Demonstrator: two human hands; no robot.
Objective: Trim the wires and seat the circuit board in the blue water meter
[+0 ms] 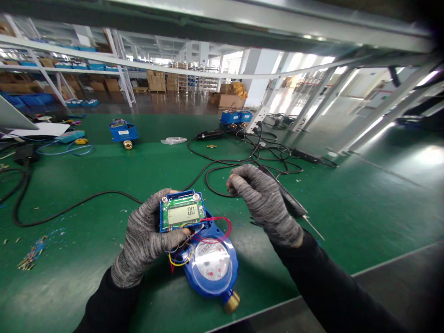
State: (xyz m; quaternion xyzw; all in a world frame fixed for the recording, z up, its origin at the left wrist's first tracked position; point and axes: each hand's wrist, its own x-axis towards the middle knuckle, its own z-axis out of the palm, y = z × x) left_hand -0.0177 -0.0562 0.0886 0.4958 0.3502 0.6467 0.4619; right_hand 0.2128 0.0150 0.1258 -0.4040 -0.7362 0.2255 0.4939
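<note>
My left hand (147, 238), in a grey knitted glove with bare fingertips, grips the blue-cased display module (182, 213) of a water meter. Its green circuit board carries an LCD that reads 0.0. Red, yellow and dark wires run from the module to the blue water meter body (211, 263), whose round dial faces up and whose brass fitting (231, 301) points toward me. My right hand (256, 199), gloved alike, is raised to the right of the meter with fingers curled together. Whatever its fingertips may hold is too small to make out.
Beyond my right hand lies a black electric screwdriver (291, 199) with a long thin bit. Black cables (222, 162) tangle toward a white power strip (257, 120). Other blue meters (124, 132) stand farther back. Small screws (32, 254) are heaped at left. A metal beam (277, 23) crosses overhead.
</note>
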